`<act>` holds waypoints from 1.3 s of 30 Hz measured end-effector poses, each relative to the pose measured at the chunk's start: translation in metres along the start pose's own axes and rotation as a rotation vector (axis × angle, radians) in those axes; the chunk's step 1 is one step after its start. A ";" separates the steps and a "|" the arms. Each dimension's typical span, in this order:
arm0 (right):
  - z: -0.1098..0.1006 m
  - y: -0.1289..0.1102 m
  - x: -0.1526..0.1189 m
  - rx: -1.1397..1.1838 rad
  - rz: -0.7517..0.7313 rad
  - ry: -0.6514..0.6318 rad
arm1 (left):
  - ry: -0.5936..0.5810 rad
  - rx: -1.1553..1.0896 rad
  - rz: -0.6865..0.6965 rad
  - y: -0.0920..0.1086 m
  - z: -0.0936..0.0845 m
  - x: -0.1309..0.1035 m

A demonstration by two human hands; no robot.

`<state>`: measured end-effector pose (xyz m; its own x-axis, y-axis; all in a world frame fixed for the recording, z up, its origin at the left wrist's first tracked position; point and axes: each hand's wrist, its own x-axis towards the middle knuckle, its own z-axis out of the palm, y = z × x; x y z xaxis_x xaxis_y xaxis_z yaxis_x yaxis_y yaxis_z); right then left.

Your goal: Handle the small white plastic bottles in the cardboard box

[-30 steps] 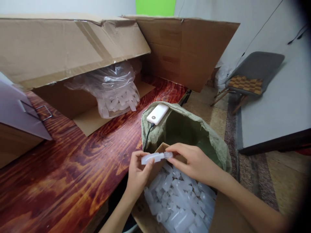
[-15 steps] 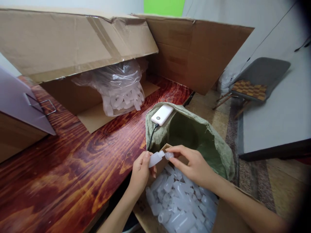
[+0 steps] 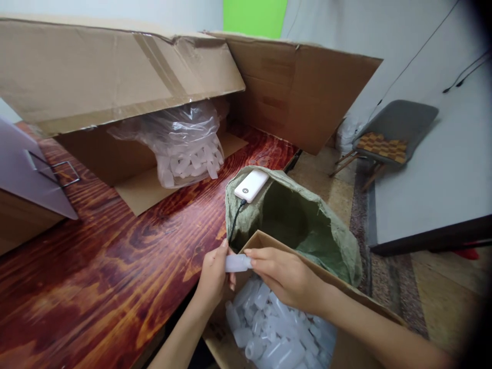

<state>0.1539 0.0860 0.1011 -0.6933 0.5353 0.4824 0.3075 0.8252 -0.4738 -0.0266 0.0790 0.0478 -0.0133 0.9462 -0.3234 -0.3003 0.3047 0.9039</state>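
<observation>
A small translucent bottle point(image 3: 236, 263) lies nearly level between my hands, its neck toward the right. My left hand point(image 3: 215, 271) is closed round its base end. At the neck end, the fingers of my right hand point(image 3: 282, 271) are pinched together and mostly hide what they grip; the cap seen earlier is not visible now. Below my hands, an open cardboard box point(image 3: 223, 338) holds many similar translucent bottles point(image 3: 279, 328).
Beyond the box stands an open green woven sack point(image 3: 330, 215) with a white power bank point(image 3: 251, 185) and cable on its rim. On the red wooden table point(image 3: 154, 256), a large carton point(image 3: 115, 72) shelters a clear bag of white pieces point(image 3: 192, 154). A grey chair point(image 3: 407, 128) is behind.
My right hand has come in against the bottle's neck, closing the gap between the cap and bottle. The bottle has turned nearly level. The whole view has shifted slightly.
</observation>
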 end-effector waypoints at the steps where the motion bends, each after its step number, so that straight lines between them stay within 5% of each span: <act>1: 0.002 0.000 0.000 -0.017 0.013 -0.001 | 0.007 -0.001 -0.005 0.001 0.000 0.000; 8: 0.002 -0.005 0.002 -0.152 0.389 0.013 | 0.063 0.036 0.008 -0.002 0.002 -0.001; 12: -0.006 -0.005 -0.002 -0.186 0.243 0.008 | 0.081 0.039 0.023 -0.002 0.003 -0.003; 15: -0.008 -0.002 -0.003 -0.278 0.047 -0.136 | 0.076 0.050 0.038 -0.001 0.002 -0.004; 19: -0.007 0.000 -0.006 -0.290 0.150 -0.165 | 0.074 0.071 0.049 0.000 0.003 -0.006; 23: -0.007 0.002 -0.012 -0.297 0.024 -0.151 | 0.082 0.082 0.059 0.002 0.004 -0.009; 39: 0.004 -0.022 0.002 -0.088 0.475 -0.232 | -0.029 0.282 0.149 -0.001 0.002 -0.016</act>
<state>0.1427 0.0680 0.1099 -0.5870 0.8081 0.0499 0.6693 0.5190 -0.5317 -0.0245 0.0639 0.0523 -0.0084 0.9841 -0.1773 -0.0204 0.1771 0.9840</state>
